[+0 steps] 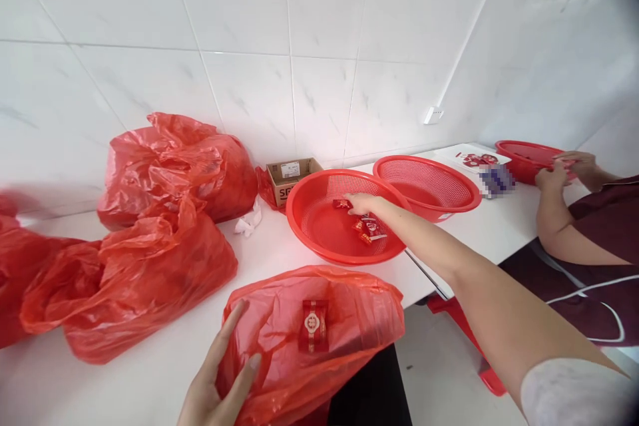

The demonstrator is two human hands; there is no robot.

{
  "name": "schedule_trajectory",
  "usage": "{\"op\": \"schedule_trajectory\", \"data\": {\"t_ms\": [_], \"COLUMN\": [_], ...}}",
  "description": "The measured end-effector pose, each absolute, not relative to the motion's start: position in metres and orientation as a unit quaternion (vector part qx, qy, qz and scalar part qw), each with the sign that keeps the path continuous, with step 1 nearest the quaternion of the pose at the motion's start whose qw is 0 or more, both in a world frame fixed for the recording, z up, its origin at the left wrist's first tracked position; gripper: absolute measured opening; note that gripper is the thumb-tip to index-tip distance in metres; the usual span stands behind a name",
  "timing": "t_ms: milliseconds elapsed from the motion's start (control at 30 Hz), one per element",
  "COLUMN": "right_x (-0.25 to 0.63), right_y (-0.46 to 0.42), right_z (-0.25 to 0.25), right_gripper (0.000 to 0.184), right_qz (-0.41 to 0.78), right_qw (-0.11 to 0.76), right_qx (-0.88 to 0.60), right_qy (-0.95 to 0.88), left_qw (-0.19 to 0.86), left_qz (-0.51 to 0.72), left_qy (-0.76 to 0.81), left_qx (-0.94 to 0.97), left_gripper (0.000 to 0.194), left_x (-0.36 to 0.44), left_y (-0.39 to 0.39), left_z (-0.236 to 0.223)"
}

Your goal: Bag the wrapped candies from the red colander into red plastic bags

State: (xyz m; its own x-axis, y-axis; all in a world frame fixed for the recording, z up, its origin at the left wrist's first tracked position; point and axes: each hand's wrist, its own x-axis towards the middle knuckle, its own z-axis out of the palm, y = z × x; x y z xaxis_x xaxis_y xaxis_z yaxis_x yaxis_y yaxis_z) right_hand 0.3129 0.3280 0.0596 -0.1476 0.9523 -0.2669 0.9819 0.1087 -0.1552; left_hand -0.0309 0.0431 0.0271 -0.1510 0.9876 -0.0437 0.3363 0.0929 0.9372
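My left hand (219,379) rests at the near edge of the white table, fingers stretched out against the side of a red plastic bag (319,333) with a small red packet (314,325) showing through it. My right hand (362,204) reaches far out into a red perforated basket (309,213), its fingers bent down over a small red packet (342,204). A couple more red packets (369,228) lie in the basket just below the hand. Whether the fingers grip anything is hidden.
Big stuffed red bags (174,166) (130,279) fill the left of the table. A small cardboard box (292,176) stands by the tiled wall. A second red basket (429,186) and a third (524,156) stand farther right, where another person's hands (564,173) work.
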Motion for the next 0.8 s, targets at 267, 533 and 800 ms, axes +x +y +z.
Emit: {"op": "schedule_trajectory", "data": {"t_ms": [267, 533, 800], "right_x": [0.296, 0.284, 0.209], "right_y": [0.33, 0.272, 0.15], "right_z": [0.059, 0.108, 0.111], "right_gripper": [0.022, 0.022, 0.024], "right_qz": [-0.238, -0.436, -0.219], "right_qw": [0.035, -0.107, -0.156], "right_qx": [0.603, 0.46, 0.396], "right_qy": [0.76, 0.766, 0.878], "left_qw": [0.398, 0.407, 0.44], "left_qz": [0.409, 0.436, 0.485], "left_qy": [0.629, 0.635, 0.6], "left_qx": [0.528, 0.491, 0.459], "left_gripper": [0.067, 0.064, 0.065], "left_x": [-0.044, -0.041, -0.03], "left_y": [0.05, 0.055, 0.06], "left_z": [0.02, 0.024, 0.029]}}
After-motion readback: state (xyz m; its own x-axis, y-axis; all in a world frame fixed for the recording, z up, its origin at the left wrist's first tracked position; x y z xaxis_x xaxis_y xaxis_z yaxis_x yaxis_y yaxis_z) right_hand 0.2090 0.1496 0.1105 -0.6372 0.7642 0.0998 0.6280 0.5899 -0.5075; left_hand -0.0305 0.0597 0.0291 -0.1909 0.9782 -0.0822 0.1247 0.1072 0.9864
